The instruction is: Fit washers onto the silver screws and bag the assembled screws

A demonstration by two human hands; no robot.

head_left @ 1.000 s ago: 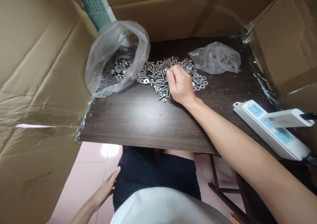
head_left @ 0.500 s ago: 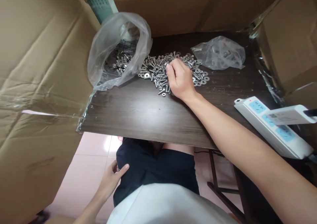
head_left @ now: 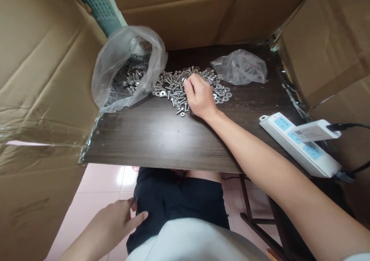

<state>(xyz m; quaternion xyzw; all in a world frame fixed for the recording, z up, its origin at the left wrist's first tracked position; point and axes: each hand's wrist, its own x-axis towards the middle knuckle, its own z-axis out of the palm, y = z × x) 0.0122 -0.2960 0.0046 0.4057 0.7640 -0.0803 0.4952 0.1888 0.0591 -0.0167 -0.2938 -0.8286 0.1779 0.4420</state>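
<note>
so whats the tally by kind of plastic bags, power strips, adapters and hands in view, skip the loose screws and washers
Left clear plastic bag, right clear plastic bag: 2
White power strip: 1
White plug-in adapter: 1
Left hand, right hand: 2
Total: 6

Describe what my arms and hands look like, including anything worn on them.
Your left hand and right hand are bare, with no gloves, rings or watch visible. Both forearms are uncovered and slim, with no clear markings. A pale sleeve edge shows by the right arm; the left sleeve is out of view.
</note>
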